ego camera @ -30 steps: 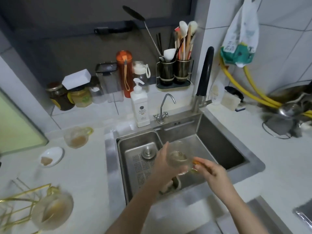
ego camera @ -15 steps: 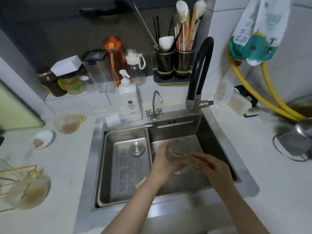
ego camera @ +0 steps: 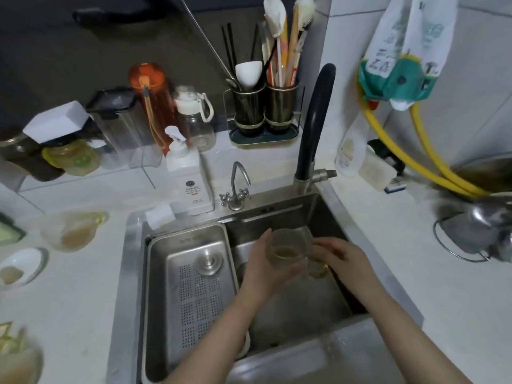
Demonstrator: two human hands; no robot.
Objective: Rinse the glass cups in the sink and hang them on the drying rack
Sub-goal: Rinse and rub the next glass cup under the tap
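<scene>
Left hand [ego camera: 264, 268] wrapped around glass cup [ego camera: 289, 249] over sink [ego camera: 327, 206]; right hand [ego camera: 345, 257] fingers curled at its handle, grip unclear; drying rack [ego camera: 8, 338] blurred, cropped.

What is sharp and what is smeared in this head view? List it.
Head view: the centre is fairly sharp, the glass cup held in the left hand reading clearly; the edges are motion-smeared, notably the drying rack at lower left and the metal pot at right; wide-angle distortion bends the sink rim.

Left hand [ego camera: 273, 268] grips glass cup [ego camera: 289, 249] over sink [ego camera: 327, 214]; right hand [ego camera: 342, 257] touching it.
</scene>
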